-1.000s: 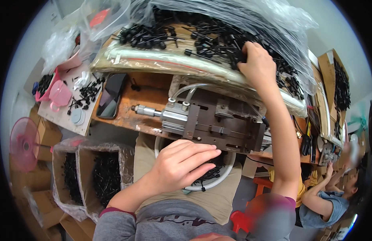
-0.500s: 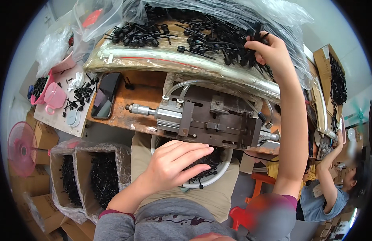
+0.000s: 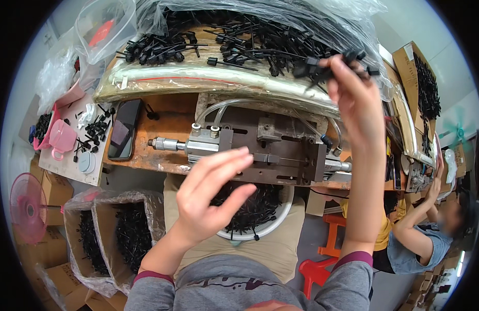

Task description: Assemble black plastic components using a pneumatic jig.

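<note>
Parts, black and stemmed (image 3: pixel 355 55), are bunched in your right grip (image 3: pixel 359 106); loose heap (image 3: pixel 265 49) lies to its left. Your left grip (image 3: pixel 206 199) is released, white-rimmed basket (image 3: pixel 283 213) partly beneath it, metal fixture (image 3: pixel 239 139) just beyond.

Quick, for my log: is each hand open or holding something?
Left hand: open, nothing visible in it.
Right hand: closed, holding several black stemmed parts.

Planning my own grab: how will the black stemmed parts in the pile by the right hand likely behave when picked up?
The black stemmed parts may tangle, since many lie crossed over one another. They seem fairly stiff, as their thin stems stick out mostly straight. Each is probably light: the right hand holds several at once.
</note>
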A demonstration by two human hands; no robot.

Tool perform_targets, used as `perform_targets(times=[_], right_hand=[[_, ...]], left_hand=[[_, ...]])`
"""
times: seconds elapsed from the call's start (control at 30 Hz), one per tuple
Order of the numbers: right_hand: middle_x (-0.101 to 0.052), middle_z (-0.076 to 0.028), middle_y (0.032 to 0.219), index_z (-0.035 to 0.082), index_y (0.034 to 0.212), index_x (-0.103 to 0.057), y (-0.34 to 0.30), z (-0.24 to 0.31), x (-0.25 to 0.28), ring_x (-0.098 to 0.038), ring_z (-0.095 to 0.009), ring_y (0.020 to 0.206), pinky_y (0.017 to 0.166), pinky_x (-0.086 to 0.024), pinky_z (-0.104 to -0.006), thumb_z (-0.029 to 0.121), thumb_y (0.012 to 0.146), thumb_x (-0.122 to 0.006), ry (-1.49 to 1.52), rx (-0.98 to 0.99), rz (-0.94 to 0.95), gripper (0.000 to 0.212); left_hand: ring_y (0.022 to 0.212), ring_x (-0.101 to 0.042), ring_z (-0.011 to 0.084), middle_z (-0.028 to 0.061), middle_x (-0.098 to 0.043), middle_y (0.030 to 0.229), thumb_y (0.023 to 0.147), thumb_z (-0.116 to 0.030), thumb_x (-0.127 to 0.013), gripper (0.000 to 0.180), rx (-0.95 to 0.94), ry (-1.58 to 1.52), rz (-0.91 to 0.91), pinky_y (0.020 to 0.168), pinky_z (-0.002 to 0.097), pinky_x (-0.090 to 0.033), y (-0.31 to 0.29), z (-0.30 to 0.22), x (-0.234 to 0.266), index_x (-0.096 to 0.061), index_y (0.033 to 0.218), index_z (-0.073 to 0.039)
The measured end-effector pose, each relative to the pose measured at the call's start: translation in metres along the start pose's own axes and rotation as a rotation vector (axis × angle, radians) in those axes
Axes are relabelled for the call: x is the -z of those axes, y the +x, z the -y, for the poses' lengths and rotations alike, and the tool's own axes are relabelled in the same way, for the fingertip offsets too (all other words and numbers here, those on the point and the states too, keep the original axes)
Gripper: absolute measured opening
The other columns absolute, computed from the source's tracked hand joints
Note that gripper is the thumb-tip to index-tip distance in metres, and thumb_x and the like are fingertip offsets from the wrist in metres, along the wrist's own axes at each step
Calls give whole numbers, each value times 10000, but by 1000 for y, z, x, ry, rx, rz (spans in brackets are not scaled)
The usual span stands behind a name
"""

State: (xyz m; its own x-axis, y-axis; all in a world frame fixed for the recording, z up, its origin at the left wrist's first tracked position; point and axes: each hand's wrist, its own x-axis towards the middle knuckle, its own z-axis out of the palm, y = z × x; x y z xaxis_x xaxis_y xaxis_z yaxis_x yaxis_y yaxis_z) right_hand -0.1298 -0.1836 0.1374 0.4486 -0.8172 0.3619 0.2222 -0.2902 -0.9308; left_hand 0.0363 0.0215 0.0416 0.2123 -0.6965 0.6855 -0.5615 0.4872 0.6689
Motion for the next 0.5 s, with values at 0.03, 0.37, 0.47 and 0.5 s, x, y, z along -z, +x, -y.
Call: perform_targets(times=[0.03, 0.37, 0.47, 0.5], right_hand=[[-696, -109, 909, -14, 988, -660, -20, 0, -8, -605, -87, 616, 518, -504, -217, 172, 893, -716, 94, -75, 28, 215], [-668, -113, 976, 13, 1028, -609, -119, -38, -26, -542, -74, 553, 442, -394, -200, 153, 947, -652, 457, -545, 100, 168], [-664, -110, 978, 12, 1039, -607, -122, -41, -24, -525, -63, 548, 447, -380, -190, 159, 953, -643, 497, -569, 86, 174], [-664, -110, 977, 11, 1040, -606, -123, -43, -23, -525, -62, 549, 448, -381, -191, 161, 955, -640, 514, -574, 85, 176]], left_hand=[[1027, -658, 282, 168, -662, 1179, 742, -17, -797, 452, 46, -17, -30, 869, 352, -538, 2, 0, -1, -671, 1175, 8], [914, -699, 177, 150, -692, 1077, 762, 84, -748, 347, 483, -454, 129, 780, 275, -606, -12, 0, -7, -710, 1100, 19], [916, -698, 183, 155, -695, 1062, 755, 85, -752, 318, 247, -324, 118, 767, 282, -611, -14, 4, -11, -716, 1065, 23], [913, -697, 196, 153, -694, 1054, 749, 70, -764, 298, 226, -299, 125, 749, 282, -614, -12, 3, -12, -718, 1039, 23]])
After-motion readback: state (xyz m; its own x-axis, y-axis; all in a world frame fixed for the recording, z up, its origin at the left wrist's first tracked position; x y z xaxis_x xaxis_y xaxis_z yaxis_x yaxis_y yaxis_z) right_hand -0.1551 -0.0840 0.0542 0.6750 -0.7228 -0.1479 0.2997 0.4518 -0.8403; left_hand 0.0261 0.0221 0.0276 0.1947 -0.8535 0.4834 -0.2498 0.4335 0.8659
